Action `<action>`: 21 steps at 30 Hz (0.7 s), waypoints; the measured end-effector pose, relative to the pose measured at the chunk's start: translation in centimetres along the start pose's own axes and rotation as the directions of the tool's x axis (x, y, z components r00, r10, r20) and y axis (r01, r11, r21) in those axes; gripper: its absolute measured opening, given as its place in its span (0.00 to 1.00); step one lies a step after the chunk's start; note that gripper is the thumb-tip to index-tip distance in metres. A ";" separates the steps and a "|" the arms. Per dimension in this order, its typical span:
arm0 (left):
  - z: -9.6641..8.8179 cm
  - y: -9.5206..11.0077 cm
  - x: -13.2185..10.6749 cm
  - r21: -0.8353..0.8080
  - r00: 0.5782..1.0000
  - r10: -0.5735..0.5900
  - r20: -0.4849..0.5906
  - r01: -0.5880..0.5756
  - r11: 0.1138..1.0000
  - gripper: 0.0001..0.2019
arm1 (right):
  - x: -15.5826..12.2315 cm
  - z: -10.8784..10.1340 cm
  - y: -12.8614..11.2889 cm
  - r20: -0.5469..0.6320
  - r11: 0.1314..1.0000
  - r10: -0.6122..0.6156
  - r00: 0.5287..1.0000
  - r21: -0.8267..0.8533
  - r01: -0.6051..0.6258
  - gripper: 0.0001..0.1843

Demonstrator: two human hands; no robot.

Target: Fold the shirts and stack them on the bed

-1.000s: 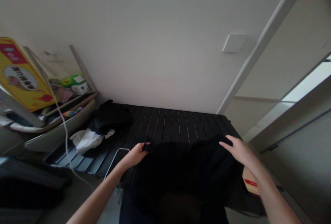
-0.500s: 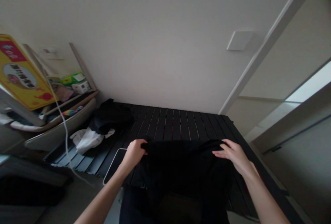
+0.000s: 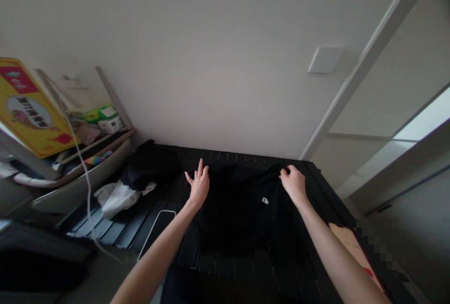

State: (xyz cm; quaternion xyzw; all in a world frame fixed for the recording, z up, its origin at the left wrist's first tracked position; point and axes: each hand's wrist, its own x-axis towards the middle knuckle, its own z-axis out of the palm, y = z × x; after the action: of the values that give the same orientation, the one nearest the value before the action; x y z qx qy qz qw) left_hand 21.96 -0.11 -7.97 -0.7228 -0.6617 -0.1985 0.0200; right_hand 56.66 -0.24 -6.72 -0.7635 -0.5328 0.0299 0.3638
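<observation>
A black garment (image 3: 242, 205) lies spread on the black slatted table (image 3: 218, 156), with a small white tag showing near its right side. My left hand (image 3: 198, 185) rests at the garment's far left corner, fingers stretched out and apart. My right hand (image 3: 293, 182) sits at the far right corner with its fingers curled onto the cloth there, pinching its edge.
A phone (image 3: 158, 229) lies on the table by my left forearm. A heap of black clothes (image 3: 149, 166) and a white cloth (image 3: 117, 196) sit at the table's left. A cluttered shelf with a yellow box (image 3: 30, 107) and a white cable stands left. Wall behind; door frame right.
Both hands moved forward with the garment and laid it flat on the table near the wall. My left hand let go and its fingers spread.
</observation>
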 end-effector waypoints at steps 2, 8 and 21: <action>0.3 -0.1 2.7 -0.022 0.999 -0.039 0.027 0.039 0.999 0.34 | 1.2 1.3 -1.3 -0.017 0.994 -0.094 0.995 0.046 0.095 0.31; 3.2 1.4 2.6 -0.048 0.986 0.036 0.162 -0.029 0.998 0.44 | -7.0 6.7 -1.5 0.222 0.889 -0.458 0.861 0.097 0.448 0.34; 5.0 1.6 -11.2 0.101 0.969 0.116 0.219 -0.141 0.985 0.30 | -19.6 7.3 -2.8 0.437 0.736 -0.639 0.633 0.109 0.668 0.28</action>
State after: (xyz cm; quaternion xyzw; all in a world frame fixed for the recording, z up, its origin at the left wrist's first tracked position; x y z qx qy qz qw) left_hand 24.27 -9.42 -15.74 -0.7788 -0.6222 -0.0797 0.0042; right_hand 42.82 -12.33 -17.19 -0.5015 -0.8416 0.0534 0.1932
